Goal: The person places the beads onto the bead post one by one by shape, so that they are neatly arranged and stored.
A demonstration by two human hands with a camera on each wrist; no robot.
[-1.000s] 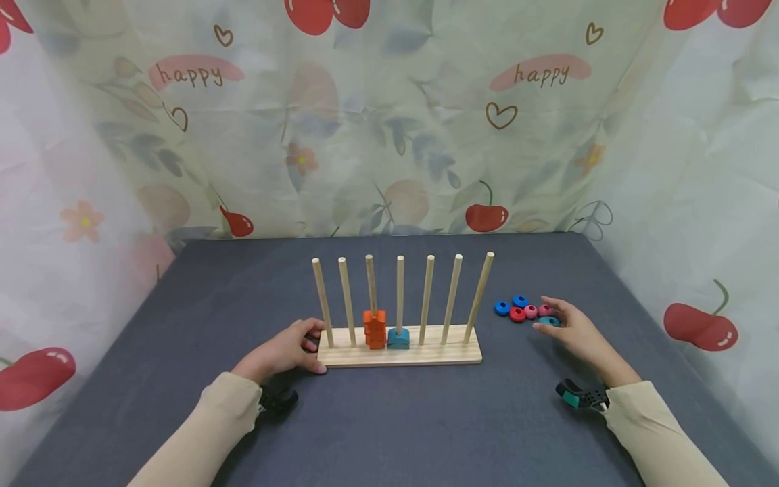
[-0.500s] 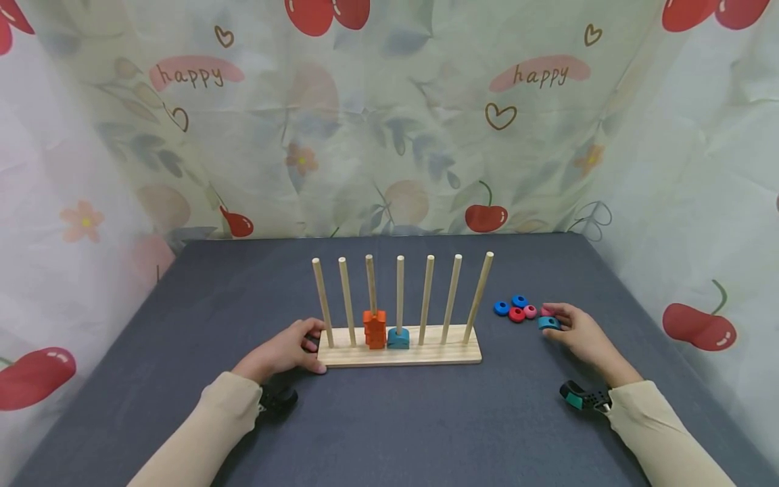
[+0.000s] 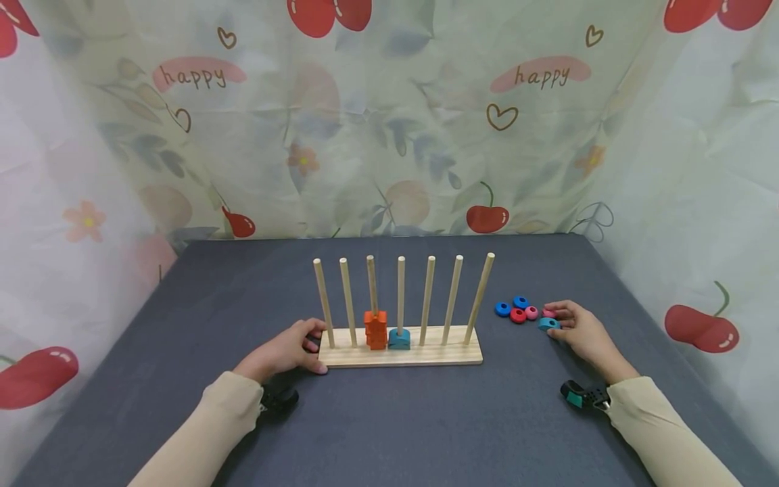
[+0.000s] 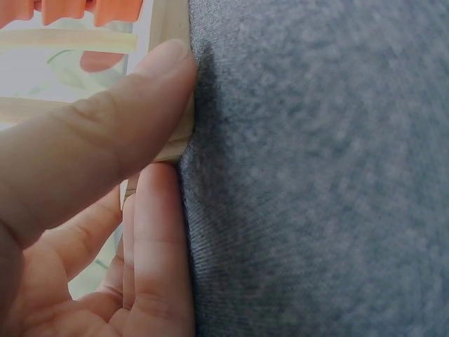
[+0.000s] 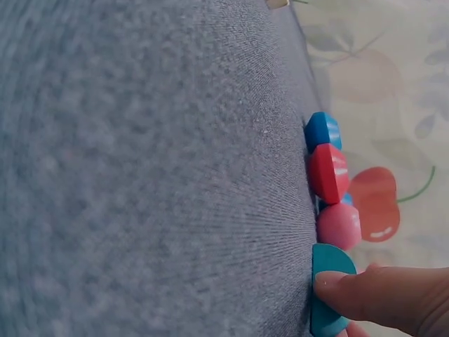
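Note:
My left hand (image 3: 289, 348) holds the left end of a wooden peg stand (image 3: 438, 354). The left wrist view has the thumb (image 4: 105, 126) on the front corner of its base and the fingers at its end. Orange scalloped pieces (image 3: 375, 330) are stacked on the third peg from the left, and a teal half-round block (image 3: 399, 340) sits on the fourth. Off to the right, my right hand (image 3: 581, 331) pinches another teal half-round block (image 5: 331, 255). Its thumb lies on the near face; most other fingers are hidden behind in the right wrist view.
Blue beads (image 3: 502, 309), a red bead (image 3: 518, 316) and pink beads (image 3: 531, 313) cluster just left of my right hand. The stand's upright pegs (image 3: 428, 297) rise between the hands. A patterned curtain (image 3: 389, 135) borders the dark cloth-covered table (image 3: 426, 426).
The fingers of my right hand have closed on the teal block, which now shows more of its side and has shifted slightly. My left hand stays on the stand.

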